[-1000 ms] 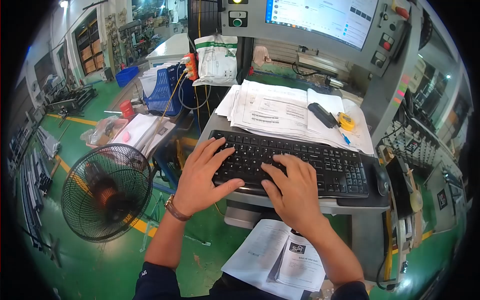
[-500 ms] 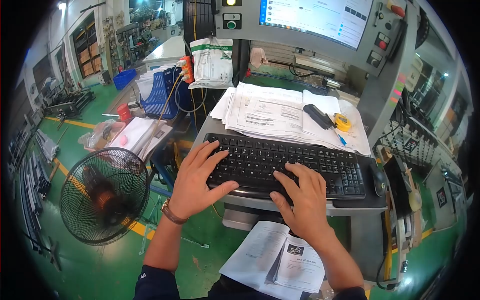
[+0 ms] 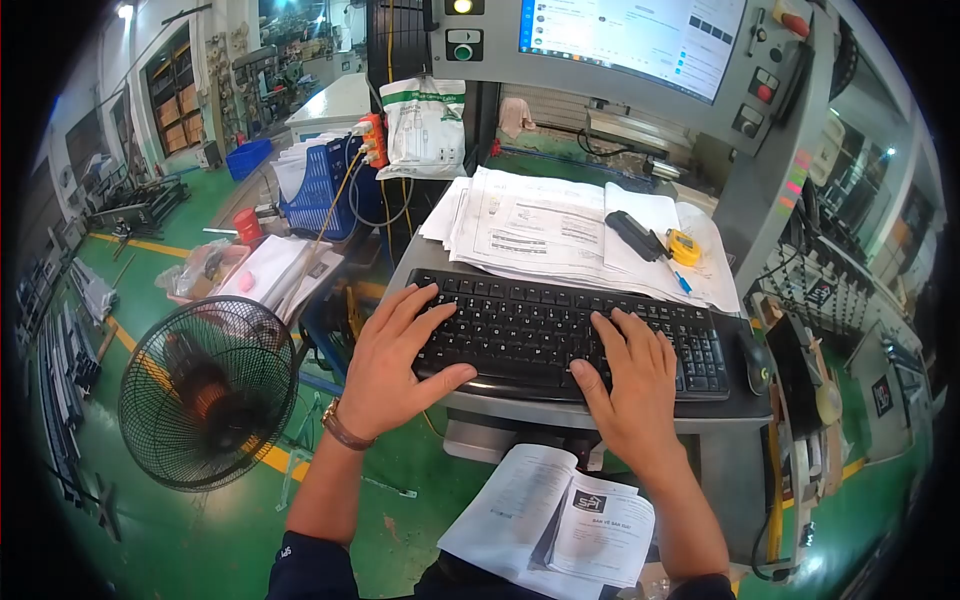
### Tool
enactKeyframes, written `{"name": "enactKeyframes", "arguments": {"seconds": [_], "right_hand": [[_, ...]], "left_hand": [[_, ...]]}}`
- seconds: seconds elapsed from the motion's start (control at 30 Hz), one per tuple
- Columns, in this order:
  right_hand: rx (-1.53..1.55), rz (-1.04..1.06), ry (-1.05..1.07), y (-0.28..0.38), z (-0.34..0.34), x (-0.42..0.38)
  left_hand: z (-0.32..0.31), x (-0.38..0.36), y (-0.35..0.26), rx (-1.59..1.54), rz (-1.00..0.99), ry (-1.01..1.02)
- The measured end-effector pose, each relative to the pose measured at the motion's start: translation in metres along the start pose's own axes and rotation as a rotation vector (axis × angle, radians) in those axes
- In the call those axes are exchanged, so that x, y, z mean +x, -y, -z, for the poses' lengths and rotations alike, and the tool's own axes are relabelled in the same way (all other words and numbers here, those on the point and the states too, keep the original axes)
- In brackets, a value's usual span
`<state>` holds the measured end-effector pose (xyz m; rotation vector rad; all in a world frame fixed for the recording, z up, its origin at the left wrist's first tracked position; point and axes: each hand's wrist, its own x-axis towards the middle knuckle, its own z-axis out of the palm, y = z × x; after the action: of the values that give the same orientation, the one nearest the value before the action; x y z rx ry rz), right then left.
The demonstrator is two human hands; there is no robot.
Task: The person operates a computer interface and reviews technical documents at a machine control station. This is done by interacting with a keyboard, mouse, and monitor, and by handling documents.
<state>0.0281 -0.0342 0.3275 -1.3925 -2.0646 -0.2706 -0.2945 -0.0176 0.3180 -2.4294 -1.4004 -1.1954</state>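
A black keyboard (image 3: pixel 510 335) lies on a grey shelf below a panel-mounted screen (image 3: pixel 630 45). My left hand (image 3: pixel 395 355) rests over the keyboard's left end, fingers spread on the keys and thumb stretched along the front edge. Over the right part of the letter keys is my right hand (image 3: pixel 635 385), its fingers apart and reaching toward the upper rows. Neither hand holds anything. To the right of the keyboard sits a black mouse (image 3: pixel 757 362). An open booklet (image 3: pixel 600 530) with an SPI logo lies below, at my lap.
Behind the keyboard are paper sheets (image 3: pixel 535 225) with a dark handheld device (image 3: pixel 635 236), a yellow tape measure (image 3: pixel 684 247) and a blue pen (image 3: pixel 682 282). A caged fan (image 3: pixel 210 395) stands at left, near a blue basket (image 3: pixel 325 190). A white-green bag (image 3: pixel 423 128) hangs behind.
My right hand has shifted to the right along the keyboard and its fingers have stretched out more. My left hand has stayed in place.
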Motion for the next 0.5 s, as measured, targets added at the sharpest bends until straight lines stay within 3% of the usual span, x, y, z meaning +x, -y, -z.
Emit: {"name": "enactKeyframes", "arguments": {"seconds": [0.5], "right_hand": [[0.009,0.008,0.006,0.001,-0.0002,-0.0009]], "left_hand": [[-0.0007,-0.0004,0.0004,0.007,0.003,-0.004]]}}
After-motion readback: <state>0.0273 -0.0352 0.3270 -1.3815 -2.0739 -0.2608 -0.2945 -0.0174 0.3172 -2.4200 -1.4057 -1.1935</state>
